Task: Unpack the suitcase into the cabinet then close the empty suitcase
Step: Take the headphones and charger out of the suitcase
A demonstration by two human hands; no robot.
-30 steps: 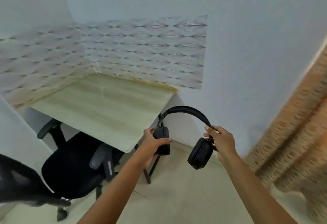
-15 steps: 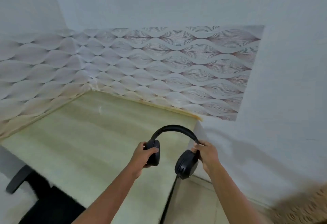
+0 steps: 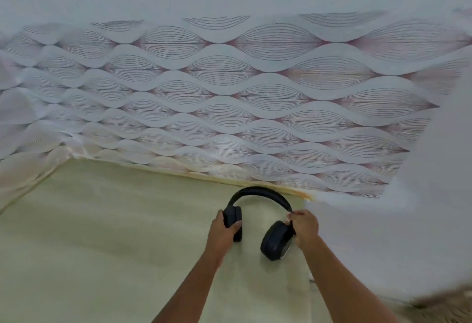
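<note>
— Whereabouts, the black headphones [image 3: 260, 193]?
— Over the far right corner of the pale wood-grain table [image 3: 102, 241], held between both grips, headband arched toward the wall.
— And the left grip [image 3: 224, 230]?
— Clenched round the left ear cup [image 3: 233, 216], thumb across the near face, fingers wrapped behind.
— The right grip [image 3: 305, 228]?
— Grasping the end of the headband just above the right ear cup [image 3: 274, 243], fingertips pinched on the band. Below it, that cup, tilted, with its padded face turned inward.
— Touching the table, that cup?
— Cannot tell. Very low over the surface, close to the table's right edge.
— Behind all this?
— Wallpaper [image 3: 229, 108] in a wavy, leaf-shaped line pattern, along the table's back edge and round the left corner. Plain pale wall [image 3: 421, 220] above and to the right.
— Anything else worth noting?
— Blurred brown patterned fabric [image 3: 452, 307] in the bottom right corner, too smeared to name. Two bare forearms, reaching in from the bottom edge toward the headphones.
</note>
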